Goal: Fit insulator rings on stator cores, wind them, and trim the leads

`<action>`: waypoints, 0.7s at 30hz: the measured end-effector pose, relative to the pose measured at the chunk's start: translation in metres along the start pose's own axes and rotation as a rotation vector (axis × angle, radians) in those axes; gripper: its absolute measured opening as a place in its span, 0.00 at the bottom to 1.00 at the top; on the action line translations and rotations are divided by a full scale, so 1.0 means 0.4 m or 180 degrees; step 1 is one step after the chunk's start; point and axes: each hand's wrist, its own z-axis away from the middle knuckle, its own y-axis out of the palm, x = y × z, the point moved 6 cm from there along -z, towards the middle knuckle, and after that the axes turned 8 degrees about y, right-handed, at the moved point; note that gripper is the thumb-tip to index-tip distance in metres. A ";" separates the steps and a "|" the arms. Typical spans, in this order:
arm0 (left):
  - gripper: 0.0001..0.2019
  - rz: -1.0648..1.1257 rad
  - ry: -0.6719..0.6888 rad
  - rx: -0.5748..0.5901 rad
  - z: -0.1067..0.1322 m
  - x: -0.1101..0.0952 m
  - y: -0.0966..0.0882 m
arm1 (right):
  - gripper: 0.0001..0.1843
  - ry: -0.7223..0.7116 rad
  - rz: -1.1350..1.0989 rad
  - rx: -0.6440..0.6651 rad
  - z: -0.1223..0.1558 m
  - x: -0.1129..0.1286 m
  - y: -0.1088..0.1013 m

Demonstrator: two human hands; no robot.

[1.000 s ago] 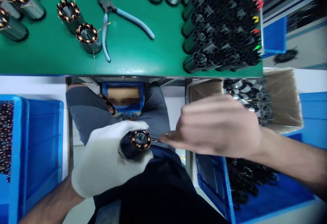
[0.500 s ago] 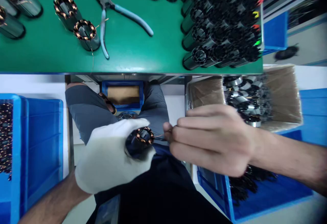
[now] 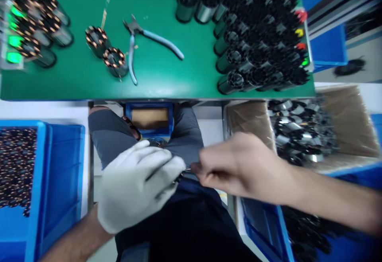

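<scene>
My left hand (image 3: 139, 186), in a white glove, is closed over my lap around a wound motor stator. The back of the glove hides nearly all of the stator; only a dark bit (image 3: 178, 178) shows by the fingertips. My bare right hand (image 3: 238, 166) is closed just to the right, blurred by motion. Its thumb and fingers pinch the end of a thin copper wire (image 3: 188, 170) that runs to the left fingertips. On the green bench (image 3: 191, 83) lie open cutting pliers (image 3: 134, 35) with light blue handles, beside two copper-wound stators (image 3: 115, 63).
More wound stators (image 3: 44, 55) stand at the bench's left end. Rows of black-topped stators (image 3: 231, 81) fill its right side. A blue bin (image 3: 64, 166) is at my left. At my right are a lined carton (image 3: 352, 122) of metal parts and another blue bin (image 3: 285, 230).
My left hand has turned over, so the glove's back covers the stator whose copper top showed before. My right hand has rotated, still pinching close by. The view has shifted, showing more bench.
</scene>
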 end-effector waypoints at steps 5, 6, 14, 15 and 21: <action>0.13 0.0260 -0.0864 -0.0352 0.024 0.066 -0.054 | 0.10 -0.1294 0.1831 -0.1263 0.046 0.061 -0.064; 0.11 0.0019 -0.0947 -0.0517 0.027 0.091 -0.082 | 0.06 -0.1155 0.1796 -0.1367 0.043 0.050 -0.075; 0.14 -0.1871 -0.1394 -0.1238 -0.048 0.356 -0.197 | 0.08 -0.0500 0.1209 -0.0578 -0.020 -0.055 0.037; 0.18 -0.1885 -0.1366 -0.1233 -0.061 0.374 -0.189 | 0.09 -0.0431 0.1221 -0.0401 -0.024 -0.066 0.060; 0.38 -0.2007 -0.1066 -0.2214 -0.003 0.414 -0.242 | 0.10 0.0017 0.0976 -0.0022 -0.004 -0.140 0.114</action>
